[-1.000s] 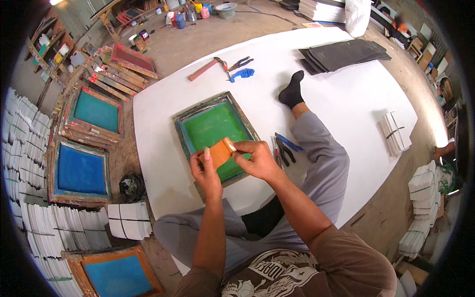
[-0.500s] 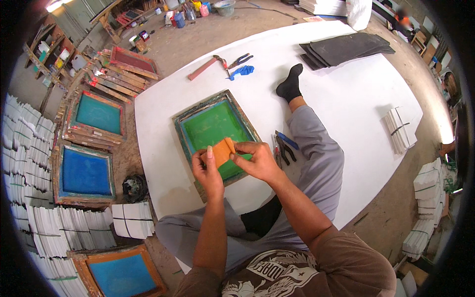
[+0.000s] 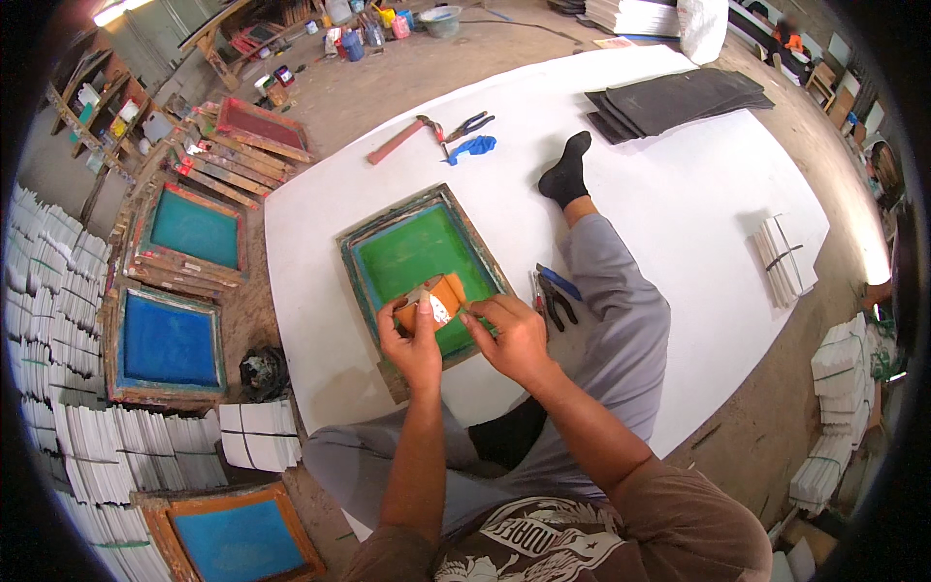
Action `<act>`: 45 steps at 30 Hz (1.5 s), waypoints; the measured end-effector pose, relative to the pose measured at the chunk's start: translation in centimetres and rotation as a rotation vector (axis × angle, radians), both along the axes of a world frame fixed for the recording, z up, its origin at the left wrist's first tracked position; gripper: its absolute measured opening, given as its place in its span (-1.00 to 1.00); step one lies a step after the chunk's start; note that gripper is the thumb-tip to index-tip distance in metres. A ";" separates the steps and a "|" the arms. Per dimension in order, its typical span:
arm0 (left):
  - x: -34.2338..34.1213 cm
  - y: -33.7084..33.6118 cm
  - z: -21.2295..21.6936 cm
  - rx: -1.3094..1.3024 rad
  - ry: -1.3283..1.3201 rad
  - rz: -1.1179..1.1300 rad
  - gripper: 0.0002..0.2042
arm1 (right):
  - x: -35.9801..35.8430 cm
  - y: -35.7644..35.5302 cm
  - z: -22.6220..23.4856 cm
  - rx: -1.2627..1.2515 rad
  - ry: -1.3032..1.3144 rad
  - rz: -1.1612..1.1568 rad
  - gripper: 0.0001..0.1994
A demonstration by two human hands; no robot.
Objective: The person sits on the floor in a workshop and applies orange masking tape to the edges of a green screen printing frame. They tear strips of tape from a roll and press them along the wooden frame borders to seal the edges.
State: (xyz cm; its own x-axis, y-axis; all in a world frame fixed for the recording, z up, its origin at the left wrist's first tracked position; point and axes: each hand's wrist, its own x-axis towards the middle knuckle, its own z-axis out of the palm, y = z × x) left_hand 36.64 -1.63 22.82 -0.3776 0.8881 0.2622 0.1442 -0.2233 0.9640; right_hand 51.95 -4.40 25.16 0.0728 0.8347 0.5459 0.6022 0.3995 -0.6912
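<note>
My left hand (image 3: 415, 341) grips a roll of orange-brown tape (image 3: 450, 290), thumb laid across it. A white printed patch shows on its inner side. At the roll's right edge, my right hand (image 3: 514, 338) has thumb and forefinger pinched together on what looks like the tape's edge; the fingertips partly hide it. Beneath both hands lies a screen-printing frame (image 3: 361, 303) with a green mesh (image 3: 412, 247) and a worn, paint-stained wooden border. It rests on a large white sheet (image 3: 679, 252), in front of my crossed left leg.
Pliers (image 3: 556, 301) lie beside my outstretched right leg (image 3: 621, 276). A hammer (image 3: 396, 142), more pliers (image 3: 471, 124) and a blue rag (image 3: 473, 148) lie beyond the frame. Black sheets (image 3: 679, 100) are at far right. Blue-meshed frames (image 3: 172, 338) and paper stacks (image 3: 97, 441) stand left.
My left hand has turned the tape roll, so its white printed inner side now shows. My right hand has shifted slightly right and down, its fingertips now lower on the roll's edge.
</note>
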 end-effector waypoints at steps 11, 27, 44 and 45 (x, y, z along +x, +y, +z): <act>0.1 0.1 -0.2 0.116 0.252 0.028 -0.60 | -0.4 0.3 0.0 -0.041 -0.181 -0.063 -0.87; 0.2 0.1 -1.0 0.052 0.145 0.026 -0.61 | 0.7 1.0 -1.1 -0.105 -0.047 -0.004 -0.85; 1.5 0.4 -0.9 -0.013 -0.060 -0.015 -0.69 | -1.8 0.9 -3.1 0.005 0.322 -0.067 -0.85; 1.6 0.3 -0.9 -0.007 -0.055 -0.011 -0.70 | -1.9 1.0 -3.1 0.028 0.296 -0.084 -0.87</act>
